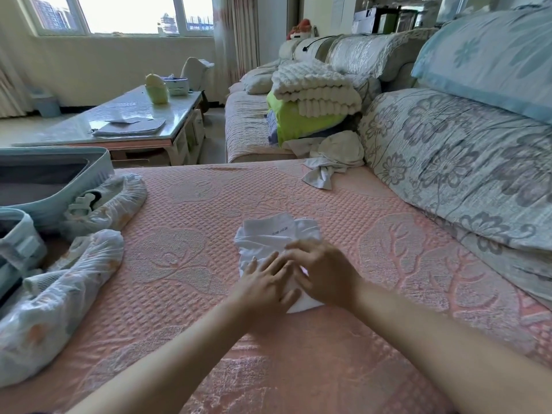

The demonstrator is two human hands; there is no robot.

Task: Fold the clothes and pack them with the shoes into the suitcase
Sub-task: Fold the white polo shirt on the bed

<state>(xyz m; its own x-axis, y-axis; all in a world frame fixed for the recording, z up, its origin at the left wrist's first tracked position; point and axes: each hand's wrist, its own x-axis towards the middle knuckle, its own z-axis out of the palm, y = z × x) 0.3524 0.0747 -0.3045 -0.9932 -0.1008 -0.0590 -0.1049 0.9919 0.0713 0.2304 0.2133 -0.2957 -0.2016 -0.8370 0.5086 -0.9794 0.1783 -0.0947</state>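
A small white garment (274, 234), folded into a compact bundle, lies on the pink bedspread (185, 234). My left hand (265, 282) lies flat on its near part with straight fingers. My right hand (322, 273) rests over the bundle's right side, fingers bent onto the cloth. An open light-blue suitcase (50, 180) stands at the left edge. Two shoes in printed cloth covers (110, 201) (59, 294) lie beside it. A crumpled grey-white garment (331, 165) lies at the far side of the bedspread.
A sofa with floral cushions (448, 162) runs along the right. Folded blankets and a lime-green pillow (310, 100) are piled on the far sofa. A glass coffee table (125, 121) with papers and containers stands beyond the suitcase.
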